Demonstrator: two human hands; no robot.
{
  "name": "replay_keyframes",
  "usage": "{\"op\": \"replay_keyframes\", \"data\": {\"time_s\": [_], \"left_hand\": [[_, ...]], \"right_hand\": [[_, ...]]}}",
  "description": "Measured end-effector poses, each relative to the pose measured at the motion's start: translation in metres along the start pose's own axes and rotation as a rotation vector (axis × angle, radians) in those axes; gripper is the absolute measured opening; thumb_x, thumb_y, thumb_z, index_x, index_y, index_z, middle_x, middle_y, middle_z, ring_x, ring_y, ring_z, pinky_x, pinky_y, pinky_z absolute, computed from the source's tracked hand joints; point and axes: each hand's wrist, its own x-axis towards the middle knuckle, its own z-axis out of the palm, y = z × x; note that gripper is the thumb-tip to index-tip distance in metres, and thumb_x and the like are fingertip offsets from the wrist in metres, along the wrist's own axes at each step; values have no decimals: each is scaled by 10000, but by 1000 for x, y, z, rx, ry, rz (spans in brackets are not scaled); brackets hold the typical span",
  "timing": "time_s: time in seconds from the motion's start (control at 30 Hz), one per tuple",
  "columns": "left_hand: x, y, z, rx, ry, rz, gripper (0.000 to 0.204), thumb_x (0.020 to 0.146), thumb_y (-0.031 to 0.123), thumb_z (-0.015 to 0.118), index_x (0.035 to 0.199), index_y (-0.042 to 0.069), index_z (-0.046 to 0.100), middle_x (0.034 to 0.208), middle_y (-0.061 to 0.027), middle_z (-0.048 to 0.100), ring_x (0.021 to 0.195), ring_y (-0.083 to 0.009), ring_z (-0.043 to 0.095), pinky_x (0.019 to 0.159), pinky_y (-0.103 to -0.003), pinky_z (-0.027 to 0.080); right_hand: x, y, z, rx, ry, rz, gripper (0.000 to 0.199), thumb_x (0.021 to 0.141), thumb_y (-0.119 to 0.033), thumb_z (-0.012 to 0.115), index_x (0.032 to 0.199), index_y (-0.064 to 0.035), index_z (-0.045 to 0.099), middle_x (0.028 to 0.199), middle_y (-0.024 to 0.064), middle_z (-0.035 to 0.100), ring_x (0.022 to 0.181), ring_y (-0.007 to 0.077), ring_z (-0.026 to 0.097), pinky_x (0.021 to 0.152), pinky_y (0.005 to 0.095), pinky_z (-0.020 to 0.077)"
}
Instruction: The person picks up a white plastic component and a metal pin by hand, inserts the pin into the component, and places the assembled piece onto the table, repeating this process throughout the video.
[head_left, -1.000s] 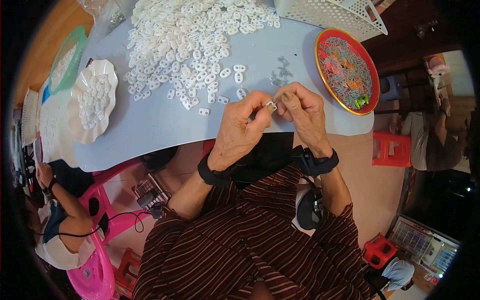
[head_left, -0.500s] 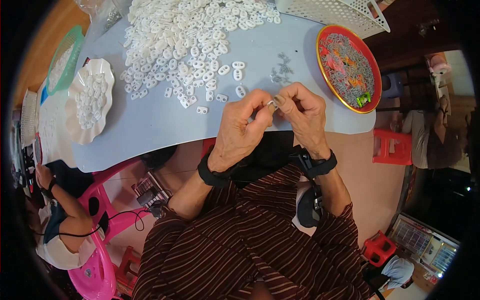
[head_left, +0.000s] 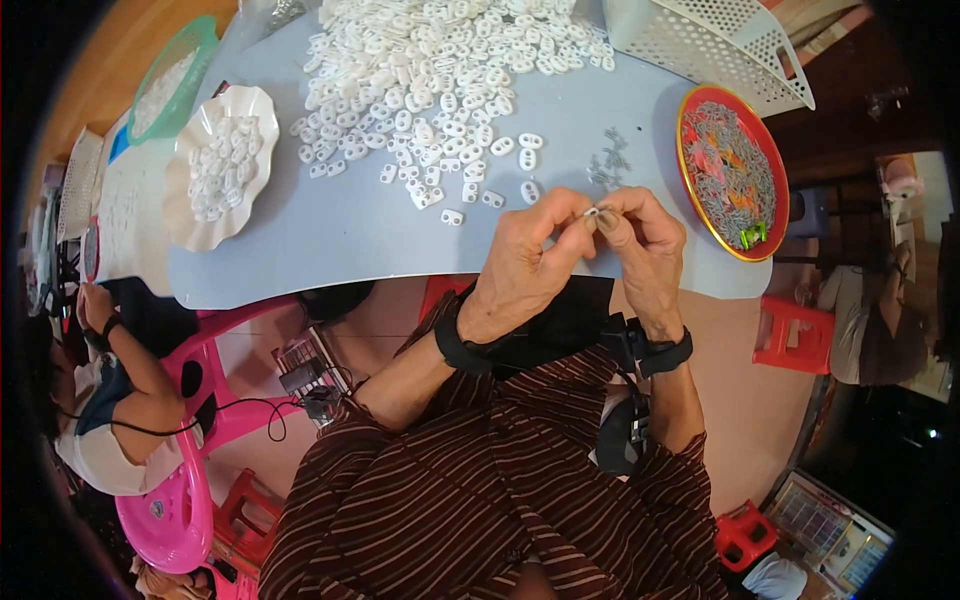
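Note:
My left hand (head_left: pixel 535 260) pinches a small white plastic piece (head_left: pixel 592 212) between thumb and forefinger, just over the table's near edge. From the other side my right hand (head_left: pixel 643 245) closes its thumb and fingertips on the same spot; whether it also holds a screw is hidden. Beyond my hands lies a small cluster of grey screws (head_left: pixel 608 160). A large heap of white oval two-holed plastic pieces (head_left: pixel 430 70) spreads over the far part of the table, with several loose ones nearer to me.
A red gold-rimmed tray (head_left: pixel 684 165) of grey screws and wrapped candies stands right. Behind it is a white perforated basket (head_left: pixel 700 50). At left are a scalloped dish (head_left: pixel 187 225) of white pieces and a green basket (head_left: pixel 200 45). Another person's arm (head_left: pixel 140 360) shows at far left.
The view has shifted, so the table and its contents appear farther right. My hands stay together at the table's edge, still pinching the white piece, with only slight finger movement.

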Motion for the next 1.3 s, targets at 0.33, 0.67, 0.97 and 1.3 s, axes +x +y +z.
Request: {"op": "replay_keyframes", "data": {"time_s": [0.33,0.67,0.97,1.3], "left_hand": [[12,12,-42,793,248,389,154,752,-56,613,894,-3,587,859,-133,548,929,-338,518,837,-387,428],[26,-3,-22,1122,325,371,215,711,17,681,921,0,637,1079,-197,497,1073,-424,416,887,-484,384],[16,7,-30,1091,157,433,215,742,-26,630,953,15,631,1036,-163,503,1038,-385,441,878,-458,390],[10,9,-34,1154,-26,369,348,723,-60,599,1067,-7,592,1090,-168,475,1088,-407,411,913,-464,386]], "right_hand": [[3,-2,0,167,48,73,87,900,-81,622,915,3,608,810,51,635,646,74,538,616,201,453],[0,3,1,95,-13,45,101,873,-66,646,932,15,630,790,11,619,654,42,523,589,186,444],[-1,1,0,14,-20,24,89,863,-57,652,931,-3,632,734,-23,585,615,34,490,548,183,404],[-1,1,1,-22,-8,8,84,862,-55,658,921,-6,626,715,-27,564,600,30,482,528,179,392]]}}
